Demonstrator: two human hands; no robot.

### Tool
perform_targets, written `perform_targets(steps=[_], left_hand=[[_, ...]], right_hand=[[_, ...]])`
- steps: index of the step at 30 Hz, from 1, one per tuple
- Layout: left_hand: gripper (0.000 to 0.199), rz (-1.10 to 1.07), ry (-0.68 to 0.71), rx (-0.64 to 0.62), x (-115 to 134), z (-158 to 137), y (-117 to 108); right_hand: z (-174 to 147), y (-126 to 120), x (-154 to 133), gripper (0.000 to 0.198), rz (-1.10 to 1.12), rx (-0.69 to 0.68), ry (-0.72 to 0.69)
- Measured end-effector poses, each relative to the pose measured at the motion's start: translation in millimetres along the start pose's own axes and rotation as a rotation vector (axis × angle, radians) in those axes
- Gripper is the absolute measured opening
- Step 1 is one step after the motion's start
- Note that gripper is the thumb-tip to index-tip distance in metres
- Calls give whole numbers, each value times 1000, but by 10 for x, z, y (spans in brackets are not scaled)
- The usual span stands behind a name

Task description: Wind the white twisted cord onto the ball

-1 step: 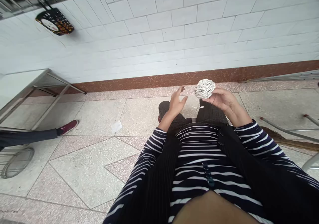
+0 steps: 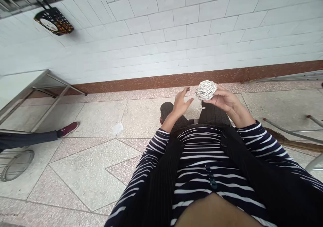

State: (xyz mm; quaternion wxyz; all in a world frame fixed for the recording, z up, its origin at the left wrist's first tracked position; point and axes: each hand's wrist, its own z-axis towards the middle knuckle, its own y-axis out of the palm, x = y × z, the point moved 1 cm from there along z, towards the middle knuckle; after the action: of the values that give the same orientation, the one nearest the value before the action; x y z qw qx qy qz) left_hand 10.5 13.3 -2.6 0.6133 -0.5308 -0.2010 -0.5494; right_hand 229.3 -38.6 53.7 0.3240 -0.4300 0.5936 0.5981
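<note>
A ball of white cord with dark flecks point(image 2: 206, 90) is held up in front of my knees. My right hand point(image 2: 224, 99) grips it from the right side, fingers behind and thumb below. A loose end of the cord dangles under the ball, above my lap. Just left of the ball, my left hand point(image 2: 181, 103) is held in the air with thumb and fingers apart. It holds nothing, and a small gap separates it from the cord.
A steel-framed table point(image 2: 47, 72) stands at the left, near another person's red shoe point(image 2: 69, 129) and a wire basket point(image 2: 17, 164). White paper point(image 2: 117, 128) lies on the floor. Metal legs point(image 2: 285, 130) are at the right. A black patterned bag point(image 2: 54, 21) hangs by the tiled wall.
My left hand has shifted slightly right, closer to the ball. The ball in my right hand has moved a little to the left.
</note>
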Motion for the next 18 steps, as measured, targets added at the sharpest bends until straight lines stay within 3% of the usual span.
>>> perform_targets(steps=[2, 5, 9, 13, 18], left_hand=[[52, -44, -20, -78, -19, 67, 150], [18, -52, -100, -143, 1, 128, 277], [31, -20, -123, -219, -113, 100, 244], [27, 4, -216, -285, -272, -21, 128], [31, -100, -166, -399, -70, -105, 32]], right_hand=[[-2, 77, -61, 58, -54, -52, -2], [29, 135, -143, 59, -123, -87, -20], [85, 62, -276, 51, -227, -48, -39], [181, -137, -417, 45, -307, 39, -177], [447, -337, -285, 54, -575, 252, -398]])
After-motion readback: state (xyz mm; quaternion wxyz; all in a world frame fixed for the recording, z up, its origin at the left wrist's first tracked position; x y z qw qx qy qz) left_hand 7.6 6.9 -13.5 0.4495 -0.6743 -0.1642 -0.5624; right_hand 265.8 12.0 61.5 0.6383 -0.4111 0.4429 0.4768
